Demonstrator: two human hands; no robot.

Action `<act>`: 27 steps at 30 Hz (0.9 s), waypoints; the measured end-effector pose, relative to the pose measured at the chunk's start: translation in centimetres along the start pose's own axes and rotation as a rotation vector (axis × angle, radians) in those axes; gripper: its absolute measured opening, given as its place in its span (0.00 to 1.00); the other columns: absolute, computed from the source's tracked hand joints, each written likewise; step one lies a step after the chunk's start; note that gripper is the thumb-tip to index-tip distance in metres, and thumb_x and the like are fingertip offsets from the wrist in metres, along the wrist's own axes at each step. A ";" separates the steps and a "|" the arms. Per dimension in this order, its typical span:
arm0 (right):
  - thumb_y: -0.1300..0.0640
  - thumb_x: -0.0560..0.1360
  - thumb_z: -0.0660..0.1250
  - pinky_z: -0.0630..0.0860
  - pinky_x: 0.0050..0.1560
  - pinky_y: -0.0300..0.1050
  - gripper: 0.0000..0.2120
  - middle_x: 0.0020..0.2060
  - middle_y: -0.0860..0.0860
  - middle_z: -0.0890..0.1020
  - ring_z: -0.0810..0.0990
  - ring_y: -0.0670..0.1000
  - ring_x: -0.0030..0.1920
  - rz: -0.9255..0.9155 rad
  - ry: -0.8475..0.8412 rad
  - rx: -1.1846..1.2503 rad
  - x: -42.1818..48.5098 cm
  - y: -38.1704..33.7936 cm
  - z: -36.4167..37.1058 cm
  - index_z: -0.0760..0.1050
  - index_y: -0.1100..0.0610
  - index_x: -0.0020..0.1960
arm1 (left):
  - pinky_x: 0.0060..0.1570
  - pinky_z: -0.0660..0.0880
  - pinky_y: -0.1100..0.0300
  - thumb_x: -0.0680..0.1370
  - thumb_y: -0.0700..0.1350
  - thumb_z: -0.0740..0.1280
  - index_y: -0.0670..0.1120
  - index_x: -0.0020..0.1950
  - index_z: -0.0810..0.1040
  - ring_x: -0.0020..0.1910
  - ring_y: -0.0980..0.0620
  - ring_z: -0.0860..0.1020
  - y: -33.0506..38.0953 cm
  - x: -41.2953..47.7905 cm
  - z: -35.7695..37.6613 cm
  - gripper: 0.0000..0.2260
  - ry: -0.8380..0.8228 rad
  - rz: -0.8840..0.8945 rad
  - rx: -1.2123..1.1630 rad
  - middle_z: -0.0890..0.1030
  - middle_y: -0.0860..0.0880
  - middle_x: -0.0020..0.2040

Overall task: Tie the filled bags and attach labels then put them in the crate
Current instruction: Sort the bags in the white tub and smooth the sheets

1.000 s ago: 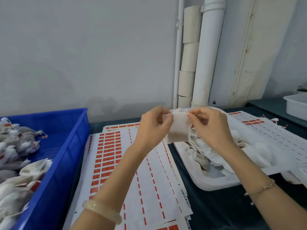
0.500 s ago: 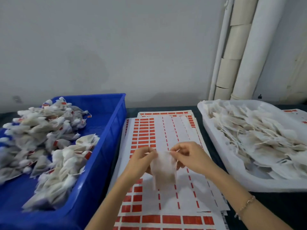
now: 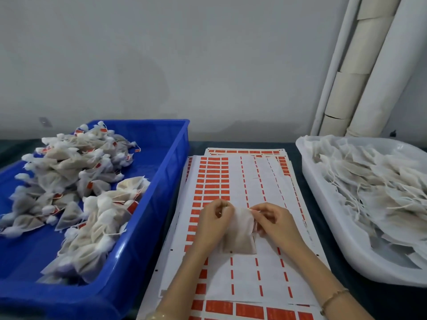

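Across from the white tray point(image 3: 310, 181) come both hands, down over the label sheets point(image 3: 261, 176); left hand point(image 3: 213, 218) pinches the filled bag point(image 3: 240, 234) at its top left edge, right hand point(image 3: 272, 221) pinches the top right, fingers curled. Bag sits between them over the sheets; blue crate point(image 3: 159, 204) of tied bags point(image 3: 76, 181) lies left.

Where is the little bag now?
Head view, lower middle: the bag is pinched at its top by the left hand and right hand, over label sheets, between the blue crate and white tray.
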State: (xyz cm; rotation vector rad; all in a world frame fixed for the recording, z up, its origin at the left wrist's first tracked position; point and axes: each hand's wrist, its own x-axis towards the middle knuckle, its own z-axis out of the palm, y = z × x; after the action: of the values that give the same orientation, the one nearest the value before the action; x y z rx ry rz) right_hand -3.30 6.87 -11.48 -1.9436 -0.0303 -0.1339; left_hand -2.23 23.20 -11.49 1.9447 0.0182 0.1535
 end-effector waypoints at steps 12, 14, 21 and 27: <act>0.57 0.76 0.68 0.77 0.35 0.33 0.03 0.38 0.44 0.83 0.83 0.45 0.35 -0.064 0.003 -0.014 0.1 0.8 -0.1 0.79 0.51 0.48 | 0.45 0.74 0.72 0.77 0.47 0.68 0.56 0.47 0.77 0.49 0.59 0.79 -0.9 0.1 0.1 0.04 -0.020 0.104 -0.115 0.79 0.63 0.47; 0.57 0.76 0.68 0.78 0.36 0.33 0.03 0.40 0.45 0.83 0.83 0.44 0.36 -0.076 0.002 -0.012 0.1 0.8 -0.1 0.79 0.51 0.48 | 0.48 0.75 0.70 0.76 0.48 0.70 0.57 0.50 0.78 0.51 0.60 0.78 -1.0 0.1 0.1 0.05 -0.047 0.140 -0.090 0.79 0.63 0.49; 0.57 0.74 0.69 0.79 0.40 0.34 0.06 0.41 0.41 0.83 0.83 0.42 0.41 -0.127 -0.026 0.024 -0.3 0.5 0.2 0.79 0.46 0.47 | 0.43 0.73 0.76 0.72 0.55 0.72 0.58 0.50 0.79 0.51 0.65 0.76 -0.7 -0.1 0.5 0.08 -0.089 0.224 -0.064 0.79 0.66 0.48; 0.57 0.74 0.69 0.80 0.39 0.36 0.04 0.41 0.43 0.83 0.82 0.43 0.43 -0.113 -0.004 0.070 -0.5 0.6 0.2 0.79 0.49 0.46 | 0.43 0.75 0.71 0.74 0.53 0.71 0.56 0.45 0.79 0.48 0.61 0.78 -0.8 -0.1 0.5 0.03 -0.088 0.237 -0.066 0.80 0.63 0.44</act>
State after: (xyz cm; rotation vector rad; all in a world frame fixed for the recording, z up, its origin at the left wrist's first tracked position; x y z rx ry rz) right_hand -3.73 6.90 -12.16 -1.8725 -0.1456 -0.2013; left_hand -2.19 23.00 -12.42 1.8819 -0.2734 0.2227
